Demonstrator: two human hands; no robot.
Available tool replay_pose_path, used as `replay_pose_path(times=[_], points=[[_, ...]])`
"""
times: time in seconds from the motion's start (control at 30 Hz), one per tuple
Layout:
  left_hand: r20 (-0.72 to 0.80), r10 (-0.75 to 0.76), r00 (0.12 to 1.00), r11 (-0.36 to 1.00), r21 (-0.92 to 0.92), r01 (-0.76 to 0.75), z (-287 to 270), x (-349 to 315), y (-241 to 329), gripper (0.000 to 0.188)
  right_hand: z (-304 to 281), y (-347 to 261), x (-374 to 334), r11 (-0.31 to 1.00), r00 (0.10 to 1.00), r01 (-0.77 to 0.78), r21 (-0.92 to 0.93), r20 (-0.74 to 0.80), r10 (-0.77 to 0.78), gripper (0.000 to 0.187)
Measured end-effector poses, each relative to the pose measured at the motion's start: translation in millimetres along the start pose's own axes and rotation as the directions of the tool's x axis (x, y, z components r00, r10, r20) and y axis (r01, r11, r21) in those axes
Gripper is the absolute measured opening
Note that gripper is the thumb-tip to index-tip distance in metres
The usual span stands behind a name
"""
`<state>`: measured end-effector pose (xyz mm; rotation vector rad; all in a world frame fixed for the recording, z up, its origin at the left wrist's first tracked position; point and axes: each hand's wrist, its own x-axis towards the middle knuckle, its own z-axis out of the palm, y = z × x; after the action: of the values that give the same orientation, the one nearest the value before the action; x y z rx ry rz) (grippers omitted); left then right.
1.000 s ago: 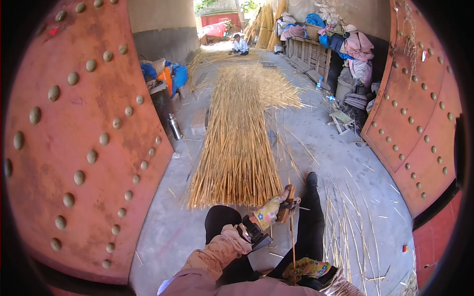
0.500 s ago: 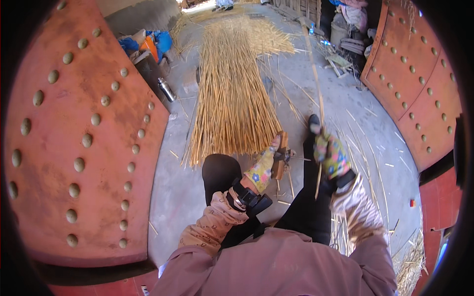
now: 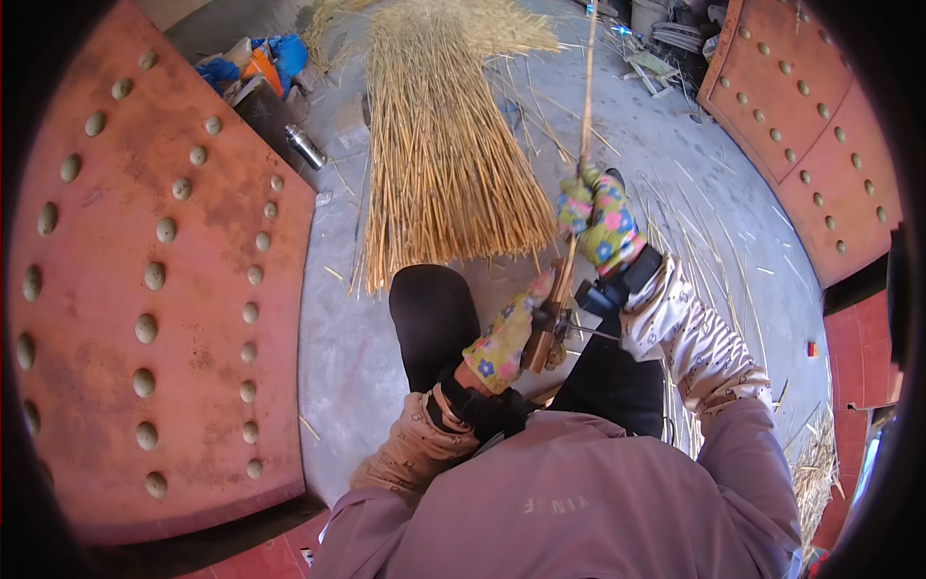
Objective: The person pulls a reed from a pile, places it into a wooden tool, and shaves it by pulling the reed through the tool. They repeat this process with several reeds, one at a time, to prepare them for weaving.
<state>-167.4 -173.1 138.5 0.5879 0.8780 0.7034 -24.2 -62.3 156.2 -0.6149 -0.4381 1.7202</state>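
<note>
Two tall rust-red metal doors frame us here, and on the left door (image 3: 145,289) we see rows of rounded studs standing proud of a flat, faintly blotched sheet. Just past its far edge a steel flask (image 3: 306,147) stands by a heap of blue and orange cloth (image 3: 256,63) on the pale concrete floor (image 3: 347,338). Next comes the big bundle of reeds (image 3: 439,145), dry, golden, straight-stemmed, cut ends fanned toward us and its length running away up the floor. Below it our dark trouser legs stretch out, and here is our left hand (image 3: 506,338) in a yellow flowered fabric glove, fingers wrapped tight round a small wooden-bodied tool (image 3: 542,333) with a bit of metal at its side; the tool sits above our lap, between the knees. Threaded at it is the single reed (image 3: 583,106), thin, smooth and pale, its long axis running nearly straight away from us, the near end at the tool and the far tip pointing off past the top edge. Our right hand (image 3: 598,217), in a brighter flowered glove, is closed on that stalk just beyond the tool. To the right, loose straw (image 3: 704,280) lies scattered across the concrete, and then the right door (image 3: 810,145), same red metal, same domed studs.
</note>
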Motion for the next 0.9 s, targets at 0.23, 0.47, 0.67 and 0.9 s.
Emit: replay_pose_path(times=[0.23, 0.47, 0.67, 0.9], points=[[-0.004, 0.06, 0.998, 0.998, -0.009, -0.06, -3, -8, -3, 0.042, -10, 1, 6, 0.991, 0.973, -0.105, -0.085, 0.196, 0.119, 0.028], [-0.016, 0.127, 0.992, 0.992, 0.01, -0.127, 13, -16, -9, 0.04, -23, -54, 58, 0.979, 0.983, 0.147, 0.142, -0.13, -0.129, 0.025], [-0.082, 0.03, 0.996, 0.999, 0.018, -0.029, 7, -15, -13, 0.039, -26, -46, 46, 0.969, 0.971, 0.223, 0.105, -0.116, -0.211, 0.023], [-0.059, -0.11, 0.992, 0.993, 0.029, 0.112, 11, -10, -8, 0.043, -32, -16, 20, 0.984, 0.994, 0.105, 0.146, -0.044, -0.1, 0.02]])
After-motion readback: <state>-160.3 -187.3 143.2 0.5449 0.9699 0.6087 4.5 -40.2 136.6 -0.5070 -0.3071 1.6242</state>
